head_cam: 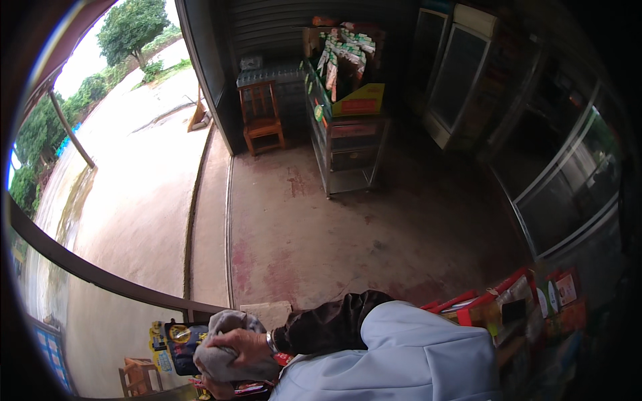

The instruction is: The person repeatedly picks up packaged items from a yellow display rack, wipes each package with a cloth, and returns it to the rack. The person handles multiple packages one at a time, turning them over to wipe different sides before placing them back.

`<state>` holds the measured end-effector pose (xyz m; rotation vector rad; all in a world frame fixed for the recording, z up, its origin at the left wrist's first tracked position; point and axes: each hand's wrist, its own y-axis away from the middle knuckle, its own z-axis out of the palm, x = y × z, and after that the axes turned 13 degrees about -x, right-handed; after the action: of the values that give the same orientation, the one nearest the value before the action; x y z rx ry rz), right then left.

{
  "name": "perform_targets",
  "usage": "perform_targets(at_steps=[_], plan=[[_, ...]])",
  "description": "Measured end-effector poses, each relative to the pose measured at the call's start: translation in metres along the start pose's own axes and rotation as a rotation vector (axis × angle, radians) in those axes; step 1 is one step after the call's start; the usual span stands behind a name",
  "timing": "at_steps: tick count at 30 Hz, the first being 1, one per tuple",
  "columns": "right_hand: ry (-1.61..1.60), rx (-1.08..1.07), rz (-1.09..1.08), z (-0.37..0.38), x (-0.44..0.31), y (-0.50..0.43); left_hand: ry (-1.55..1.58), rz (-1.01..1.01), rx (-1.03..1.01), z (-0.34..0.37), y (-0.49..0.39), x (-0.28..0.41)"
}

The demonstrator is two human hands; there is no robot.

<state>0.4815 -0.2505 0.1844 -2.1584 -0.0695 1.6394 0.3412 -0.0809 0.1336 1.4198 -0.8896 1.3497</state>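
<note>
My right hand (245,346), with a silver-coloured bracelet at the wrist, grips a bunched grey cloth (228,368). The dark sleeve of that arm comes out of a light blue garment. Below it, my left hand (218,388) is partly visible at the bottom edge, against the underside of the cloth. Its fingers are mostly covered, so its grip cannot be made out. Just left of the cloth is a dark blue and yellow product package (185,346). Whether anything is wrapped inside the cloth is hidden.
A metal-framed display case (328,160) holding a box of packets stands on the concrete floor, near a wooden chair (262,118). Glass-door cabinets (459,75) line the right. Red boxed goods (471,306) lie behind me. A wooden stool (140,376) shows past the glass.
</note>
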Motion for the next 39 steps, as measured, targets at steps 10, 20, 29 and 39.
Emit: perform_targets(at_steps=[10,20,29,39], plan=[[0.069,0.213,-0.182,-0.011,-0.016,-0.026,0.26,0.078,-0.357,-0.031,-0.025,-0.103],[-0.025,0.351,0.327,-0.103,0.047,-0.051,-1.006,0.282,-0.093,-0.021,0.039,-0.002],[-1.207,-0.22,-0.079,-0.08,-0.018,-0.064,0.223,0.211,0.001,-0.008,0.053,0.086],[-0.96,-0.287,-0.275,0.042,0.06,-0.077,0.686,0.127,0.045,0.019,0.038,0.024]])
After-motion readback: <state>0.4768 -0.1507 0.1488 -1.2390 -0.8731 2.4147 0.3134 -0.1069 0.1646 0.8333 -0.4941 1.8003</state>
